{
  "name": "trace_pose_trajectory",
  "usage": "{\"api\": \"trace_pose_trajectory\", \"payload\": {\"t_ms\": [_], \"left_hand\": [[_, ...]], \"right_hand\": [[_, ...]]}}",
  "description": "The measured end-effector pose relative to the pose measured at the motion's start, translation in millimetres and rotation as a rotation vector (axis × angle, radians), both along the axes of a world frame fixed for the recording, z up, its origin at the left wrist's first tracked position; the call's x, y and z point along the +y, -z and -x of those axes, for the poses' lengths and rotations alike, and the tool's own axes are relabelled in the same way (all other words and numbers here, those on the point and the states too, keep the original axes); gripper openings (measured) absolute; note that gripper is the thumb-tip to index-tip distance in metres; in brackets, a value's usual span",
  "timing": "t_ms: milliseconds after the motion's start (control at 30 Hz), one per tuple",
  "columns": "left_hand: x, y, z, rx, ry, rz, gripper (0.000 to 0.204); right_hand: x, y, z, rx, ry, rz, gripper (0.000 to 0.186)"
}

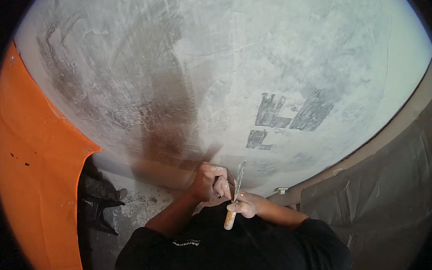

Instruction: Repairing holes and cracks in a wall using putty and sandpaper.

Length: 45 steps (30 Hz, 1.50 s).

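My right hand [244, 205] is closed around a putty knife [229, 218] with a worn, pale-smeared handle. Its narrow metal blade points up and away from me. Just left of the blade, my left hand [213, 179] is curled closed, its fingers smeared with whitish paste. Whether it grips anything is hidden by the fingers. Both hands are close together in front of my chest, at the lower edge of a large curved panel [207, 52] coated in white and grey filler. A few darker grey rectangular patches [312, 111] mark the panel's right part.
An orange sheet [38, 183] hangs along the left side. Beside it, a dark forked object [100, 209] stands on a spattered grey floor [137, 207]. Dark grey sheeting [375, 185] covers the right. A small pale object [280, 191] lies near the panel's lower edge.
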<state>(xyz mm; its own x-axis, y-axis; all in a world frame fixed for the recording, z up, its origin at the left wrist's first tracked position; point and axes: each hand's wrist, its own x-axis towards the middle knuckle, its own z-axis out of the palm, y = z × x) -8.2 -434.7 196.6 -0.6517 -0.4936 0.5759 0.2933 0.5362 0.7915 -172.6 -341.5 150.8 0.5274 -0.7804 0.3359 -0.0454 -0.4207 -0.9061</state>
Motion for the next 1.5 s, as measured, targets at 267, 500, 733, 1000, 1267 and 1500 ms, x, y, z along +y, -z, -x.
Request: {"api": "trace_pose_trajectory", "payload": {"t_ms": [267,500,733,1000,1267,1500], "left_hand": [[-2,22,-1,0.069,-0.008,-0.164,0.099],[11,22,21,0.124,-0.251,-0.077,0.100],[9,28,44,0.162,-0.379,-0.022,0.093],[-4,-10,46,0.160,0.116,-0.640,0.091],[11,5,55,0.172,-0.060,-0.008,0.071],[-7,21,62,0.226,-0.112,0.286,0.065]], "right_hand": [[1,-8,5,0.136,-0.087,0.056,0.036],[10,-14,12,0.191,-0.105,0.152,0.036],[7,5,20,0.162,-0.079,0.146,0.046],[-5,-28,28,-0.393,-0.156,-0.086,0.034],[18,-24,33,-0.177,-0.171,-0.168,0.045],[22,-27,39,0.028,-0.040,0.161,0.032]]}}
